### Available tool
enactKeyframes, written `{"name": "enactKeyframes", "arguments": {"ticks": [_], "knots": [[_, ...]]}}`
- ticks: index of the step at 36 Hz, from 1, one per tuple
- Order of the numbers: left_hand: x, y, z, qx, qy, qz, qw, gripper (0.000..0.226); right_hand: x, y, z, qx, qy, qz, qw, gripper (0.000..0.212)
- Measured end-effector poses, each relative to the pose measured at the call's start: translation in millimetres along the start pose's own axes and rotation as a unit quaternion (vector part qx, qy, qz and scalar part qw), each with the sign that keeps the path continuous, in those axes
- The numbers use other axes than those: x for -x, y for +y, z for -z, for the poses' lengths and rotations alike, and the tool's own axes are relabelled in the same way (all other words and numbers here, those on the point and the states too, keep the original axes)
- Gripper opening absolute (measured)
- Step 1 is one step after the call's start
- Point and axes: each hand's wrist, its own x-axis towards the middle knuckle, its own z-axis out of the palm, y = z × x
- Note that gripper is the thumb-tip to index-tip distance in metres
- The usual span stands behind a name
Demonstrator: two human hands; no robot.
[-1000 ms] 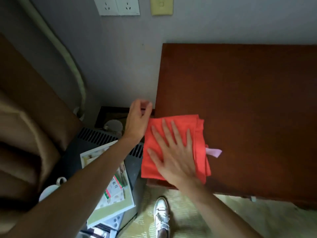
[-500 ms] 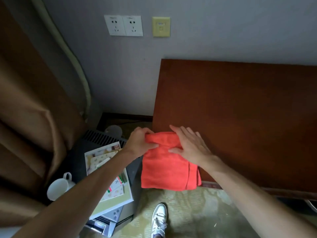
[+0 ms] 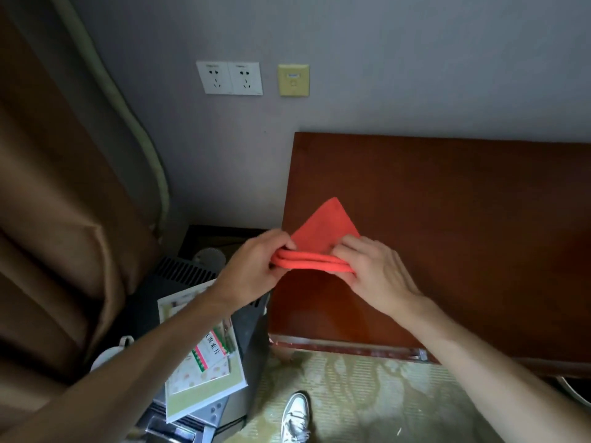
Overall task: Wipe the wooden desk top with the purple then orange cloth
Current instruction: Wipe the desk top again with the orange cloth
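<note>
While both hands pinch it, I see the orange cloth (image 3: 323,238) held folded above the near left corner of the wooden desk top (image 3: 447,225). My left hand (image 3: 256,270) is closed on the cloth's left end, fingers curled round the fold; my right hand (image 3: 374,273) is clamped on the right end, thumb on top. Between them the folded edge faces me as two or three stacked rolls, and that edge is the long axis, running left to right and dipping slightly toward the right hand. Behind the edge a flat triangular flap rises and points away from me, toward the wall (image 3: 383,75), its tip over the desk surface.

I cannot tell whether the cloth touches the wood underneath or hangs just clear of it; the lower side is hidden by the fold and my fingers. How many layers it holds is also hard to count. No purple shows from this angle.

Left of the desk, my left forearm covers part of a printed leaflet (image 3: 204,372) lying on a dark vented appliance (image 3: 179,273). A white cup (image 3: 108,353) beside it is mostly hidden by that arm. One white shoe (image 3: 295,417) is cut off by the bottom edge. Brown curtain (image 3: 54,219) fills the left, and two white sockets (image 3: 229,78) and a yellow wall plate (image 3: 293,80) sit on the wall.
</note>
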Motion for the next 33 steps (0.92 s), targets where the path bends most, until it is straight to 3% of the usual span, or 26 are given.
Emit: {"name": "enactKeyframes", "arguments": {"ticks": [3, 6, 9, 12, 14, 17, 20, 27, 33], "knots": [[33.2, -18.4, -26.0, -0.023, -0.091, 0.018, 0.995, 0.030, 39.7, -9.5, -31.4, 0.013, -0.070, 0.018, 0.997, 0.027], [64.5, -24.7, -39.0, -0.067, -0.197, 0.015, 0.978, 0.041, 74.4, -22.2, -54.9, 0.007, -0.135, -0.001, 0.991, 0.054], [71.0, -23.1, -34.5, -0.104, -0.127, -0.031, 0.986, 0.047, 67.2, -28.2, -59.3, -0.018, -0.055, -0.061, 0.996, 0.046], [61.0, -31.2, -30.1, -0.089, -0.019, -0.003, 0.996, 0.023, 35.4, -33.9, -62.6, 0.017, 0.006, -0.086, 0.996, 0.041], [53.9, -41.5, -32.1, -0.088, 0.022, 0.061, 0.994, 0.014, 17.8, -37.3, -74.3, 0.005, -0.021, -0.092, 0.996, 0.051], [49.0, -54.1, -40.0, -0.094, 0.047, 0.152, 0.983, 0.017, 16.6, -49.6, -104.9, 0.007, -0.120, -0.082, 0.989, 0.068], [43.5, -58.5, -48.2, -0.070, 0.053, 0.203, 0.975, 0.019, 29.6, -61.6, -122.8, 0.034, -0.137, -0.097, 0.985, 0.070], [13.4, -60.4, -54.2, -0.031, 0.052, 0.158, 0.986, 0.017, 12.6, -43.7, -128.2, 0.021, -0.119, -0.111, 0.986, 0.071], [-38.5, -80.7, -54.8, -0.011, 0.124, 0.173, 0.977, 0.021, -75.8, 18.2, -143.9, 0.012, -0.119, -0.150, 0.981, 0.073]]}}
